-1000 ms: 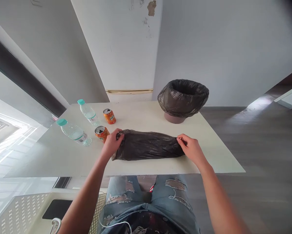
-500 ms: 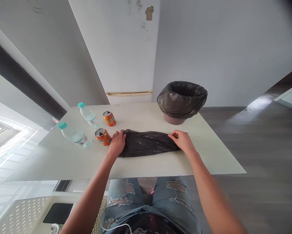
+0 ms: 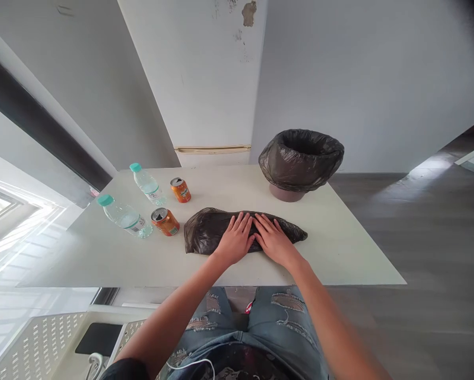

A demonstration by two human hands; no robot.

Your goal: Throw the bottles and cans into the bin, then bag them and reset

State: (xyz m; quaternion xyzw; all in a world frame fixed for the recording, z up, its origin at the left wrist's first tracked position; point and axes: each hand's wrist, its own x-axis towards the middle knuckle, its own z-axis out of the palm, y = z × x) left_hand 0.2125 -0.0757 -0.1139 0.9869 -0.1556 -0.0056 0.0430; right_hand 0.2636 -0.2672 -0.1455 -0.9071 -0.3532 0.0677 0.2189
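A black plastic garbage bag [image 3: 205, 232] lies folded lengthwise across the white table [image 3: 340, 253] in front of me. My left hand [image 3: 237, 238] rests flat on its middle, fingers stretched out. Close beside it, my right hand [image 3: 274, 240] also lies flat on the bag, fingers extended, the two thumbs nearly meeting. To the left of the bag stands an orange soda can [image 3: 165, 221], its top opened, and a second orange can [image 3: 180, 190] is farther back.
Two clear plastic bottles with teal caps, the nearer bottle [image 3: 126, 217] and the farther bottle [image 3: 149, 184], stand at the left. A trash bin [image 3: 286, 193] lined with a black bag [image 3: 300, 163] sits at the back right. A white fridge [image 3: 205, 79] rises behind the table.
Both hands have moved inward from the bag's two ends to its middle. My right hand has let go of the bag's right end, and its fingers are now spread flat.
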